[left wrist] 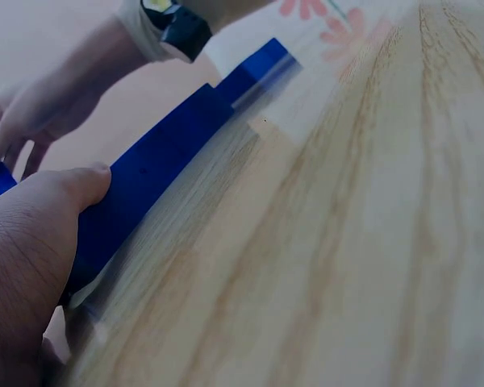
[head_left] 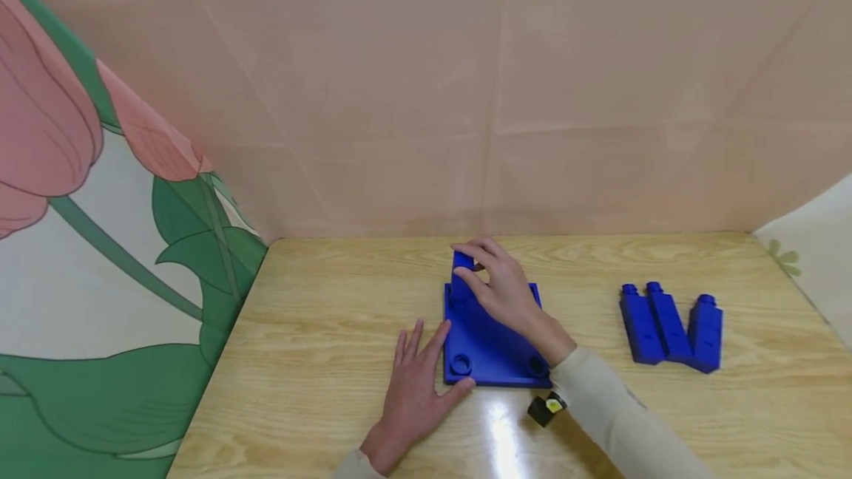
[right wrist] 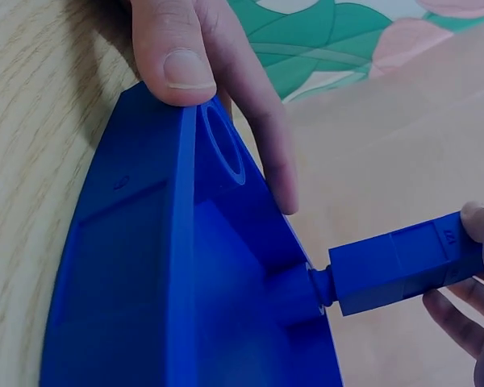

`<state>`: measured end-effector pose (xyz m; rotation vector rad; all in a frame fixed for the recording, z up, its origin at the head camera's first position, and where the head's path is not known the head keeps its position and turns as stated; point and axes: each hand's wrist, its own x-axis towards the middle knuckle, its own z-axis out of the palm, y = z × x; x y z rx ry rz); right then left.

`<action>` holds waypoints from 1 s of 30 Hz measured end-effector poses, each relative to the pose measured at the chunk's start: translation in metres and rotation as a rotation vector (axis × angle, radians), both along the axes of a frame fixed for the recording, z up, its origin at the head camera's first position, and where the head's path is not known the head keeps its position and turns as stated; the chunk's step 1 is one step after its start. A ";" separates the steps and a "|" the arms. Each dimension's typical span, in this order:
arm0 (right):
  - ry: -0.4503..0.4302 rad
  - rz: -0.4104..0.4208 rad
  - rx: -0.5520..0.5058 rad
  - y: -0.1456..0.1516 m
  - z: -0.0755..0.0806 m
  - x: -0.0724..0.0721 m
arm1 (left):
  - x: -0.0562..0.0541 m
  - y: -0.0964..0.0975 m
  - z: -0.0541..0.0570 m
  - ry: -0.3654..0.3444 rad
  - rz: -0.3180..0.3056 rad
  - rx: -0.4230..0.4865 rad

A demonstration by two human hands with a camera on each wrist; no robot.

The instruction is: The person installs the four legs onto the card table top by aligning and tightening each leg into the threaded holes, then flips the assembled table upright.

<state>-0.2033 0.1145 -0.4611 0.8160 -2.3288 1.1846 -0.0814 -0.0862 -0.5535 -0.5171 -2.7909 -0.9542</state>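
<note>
A square blue panel (head_left: pixel 489 346) with a raised rim and round corner sockets lies on the wooden table. My left hand (head_left: pixel 416 390) rests at its near left corner, fingers extended along the left side and thumb on the near rim. At the far left corner my right hand (head_left: pixel 504 288) pinches the upper end of a blue square-sided leg (head_left: pixel 462 288) between thumb and fingers. In the right wrist view, the leg (right wrist: pixel 399 262) stands with its narrow knobbed end at the socket; how deep it sits cannot be told.
Three more blue legs (head_left: pixel 672 327) with knobbed ends lie close together on the table's right side. The wooden table (head_left: pixel 319 316) meets a pinkish cloth (head_left: pixel 373 94) behind it and a flowered cloth (head_left: pixel 100 279) at the left. A black wrist device (head_left: pixel 547 408) sits below my right wrist.
</note>
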 end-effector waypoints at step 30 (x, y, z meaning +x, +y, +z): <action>-0.164 0.081 -0.037 0.010 0.006 -0.003 | 0.000 -0.001 -0.002 -0.008 -0.005 0.010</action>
